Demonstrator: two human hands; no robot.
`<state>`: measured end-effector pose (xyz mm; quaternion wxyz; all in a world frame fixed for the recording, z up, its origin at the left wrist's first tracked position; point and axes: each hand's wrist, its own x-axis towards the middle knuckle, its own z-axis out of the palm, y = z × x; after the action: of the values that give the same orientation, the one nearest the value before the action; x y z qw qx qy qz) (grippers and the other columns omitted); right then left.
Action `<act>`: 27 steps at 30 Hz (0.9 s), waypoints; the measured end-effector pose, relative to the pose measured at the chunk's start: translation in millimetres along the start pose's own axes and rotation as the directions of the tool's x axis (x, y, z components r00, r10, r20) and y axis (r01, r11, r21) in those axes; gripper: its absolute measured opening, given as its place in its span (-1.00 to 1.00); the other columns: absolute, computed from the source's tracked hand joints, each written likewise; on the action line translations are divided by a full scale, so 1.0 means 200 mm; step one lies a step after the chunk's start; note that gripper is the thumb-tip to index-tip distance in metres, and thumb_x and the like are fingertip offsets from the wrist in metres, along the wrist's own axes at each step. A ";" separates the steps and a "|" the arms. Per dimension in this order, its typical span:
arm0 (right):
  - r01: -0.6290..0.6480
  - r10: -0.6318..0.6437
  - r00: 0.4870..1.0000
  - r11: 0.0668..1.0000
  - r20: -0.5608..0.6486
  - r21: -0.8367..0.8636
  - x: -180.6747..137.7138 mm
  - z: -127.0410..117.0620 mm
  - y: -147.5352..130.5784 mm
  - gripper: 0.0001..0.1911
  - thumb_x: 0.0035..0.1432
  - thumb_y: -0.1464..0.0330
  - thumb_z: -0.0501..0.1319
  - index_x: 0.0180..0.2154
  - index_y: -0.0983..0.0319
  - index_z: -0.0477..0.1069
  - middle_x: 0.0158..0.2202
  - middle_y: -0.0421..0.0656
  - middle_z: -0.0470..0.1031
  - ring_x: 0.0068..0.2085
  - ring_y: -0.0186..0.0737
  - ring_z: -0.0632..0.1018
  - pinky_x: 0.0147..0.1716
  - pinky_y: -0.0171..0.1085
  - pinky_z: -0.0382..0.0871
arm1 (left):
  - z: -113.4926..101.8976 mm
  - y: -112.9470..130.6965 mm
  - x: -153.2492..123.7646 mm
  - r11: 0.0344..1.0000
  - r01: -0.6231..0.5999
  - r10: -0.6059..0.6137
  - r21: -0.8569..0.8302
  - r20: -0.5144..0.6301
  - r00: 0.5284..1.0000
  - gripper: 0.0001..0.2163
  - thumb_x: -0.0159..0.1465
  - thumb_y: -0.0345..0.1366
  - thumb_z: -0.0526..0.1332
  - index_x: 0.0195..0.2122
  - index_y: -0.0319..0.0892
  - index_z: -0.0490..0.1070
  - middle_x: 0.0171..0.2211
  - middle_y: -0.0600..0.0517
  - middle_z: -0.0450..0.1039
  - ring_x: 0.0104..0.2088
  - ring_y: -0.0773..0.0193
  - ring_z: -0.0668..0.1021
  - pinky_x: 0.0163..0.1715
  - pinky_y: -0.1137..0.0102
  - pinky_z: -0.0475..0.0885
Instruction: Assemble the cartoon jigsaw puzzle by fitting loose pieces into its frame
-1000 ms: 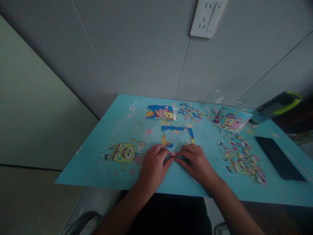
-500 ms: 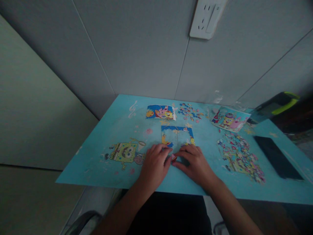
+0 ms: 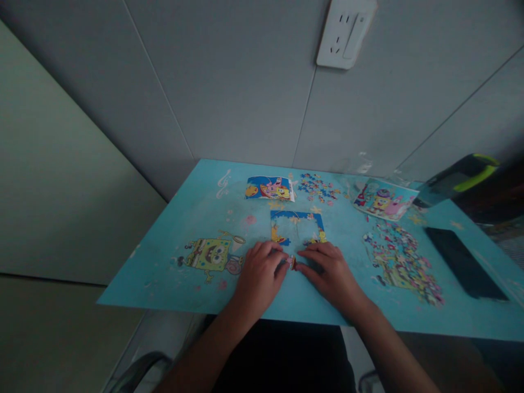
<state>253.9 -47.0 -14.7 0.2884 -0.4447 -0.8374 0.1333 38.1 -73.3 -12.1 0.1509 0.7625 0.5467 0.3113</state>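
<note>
Between my fingertips, close to the table's front edge, is a small reddish and pink jigsaw puzzle piece (image 3: 292,262); it may be more than one piece joined. My left hand (image 3: 262,267) pinches it from the left, and my right hand (image 3: 331,268) has thumb and forefinger closed at its right side. Just beyond both hands lies a partly assembled jigsaw puzzle (image 3: 286,214), a blue-topped frame of pieces with an open middle. Its lower part is partly hidden by my hands.
Behind the puzzle lie a picture card (image 3: 269,189) and loose blue pieces (image 3: 317,186). To the right are a heap of mixed pieces (image 3: 403,259), a second picture card (image 3: 385,200), a dark phone-like slab (image 3: 462,262) and a dark container with a yellow-green handle (image 3: 460,173). A wall (image 3: 245,82) bounds the blue table (image 3: 164,218).
The small piece has shifted slightly right and turned between my fingers, showing more of itself. My right hand's finger and thumb have moved a little to the right. The puzzle frame stays put.
</note>
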 end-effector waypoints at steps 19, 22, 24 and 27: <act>-0.003 0.004 1.000 1.000 0.031 -0.030 -0.02 -0.02 -0.04 -0.80 0.30 0.24 0.32 -0.06 0.10 0.56 -0.08 -0.05 0.53 -0.03 0.01 0.53 -0.05 0.02 0.43 | -0.02 0.02 0.00 1.000 -0.017 0.016 0.018 0.059 0.998 -0.78 0.33 -0.23 0.35 0.00 0.02 0.52 -0.02 0.01 0.45 0.02 0.06 0.45 0.05 0.09 0.38; -0.013 0.015 0.999 0.999 0.033 -0.045 -0.01 -0.01 -0.04 -0.78 0.29 0.22 0.34 -0.06 0.11 0.54 -0.07 -0.05 0.52 -0.01 0.02 0.52 -0.03 0.03 0.41 | -0.03 0.02 0.00 1.000 -0.006 0.006 0.010 0.065 0.998 -0.75 0.32 -0.24 0.36 0.02 0.02 0.51 -0.02 0.02 0.45 0.02 0.06 0.45 0.05 0.10 0.38; -0.022 0.024 0.999 0.998 0.034 -0.058 -0.02 -0.01 -0.04 -0.77 0.28 0.21 0.34 -0.06 0.11 0.54 -0.06 -0.05 0.51 0.00 0.04 0.51 -0.03 0.03 0.40 | -0.03 0.02 0.00 1.000 0.000 0.000 0.001 0.063 0.998 -0.74 0.32 -0.25 0.36 0.02 0.01 0.50 -0.01 0.02 0.45 0.02 0.06 0.45 0.05 0.10 0.38; -0.033 0.036 0.999 0.997 0.037 -0.077 -0.02 -0.01 -0.04 -0.76 0.27 0.19 0.35 -0.06 0.11 0.54 -0.06 -0.05 0.51 0.00 0.04 0.51 -0.04 0.04 0.40 | -0.03 0.02 0.00 1.000 0.002 -0.001 -0.011 0.060 0.998 -0.74 0.30 -0.26 0.37 0.01 -0.01 0.49 -0.02 0.01 0.46 0.02 0.06 0.45 0.05 0.10 0.38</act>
<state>251.2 -54.0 -11.5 0.2528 -0.4670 -0.8395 0.1148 36.5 -76.2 -4.9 0.1715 0.7703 0.5408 0.2912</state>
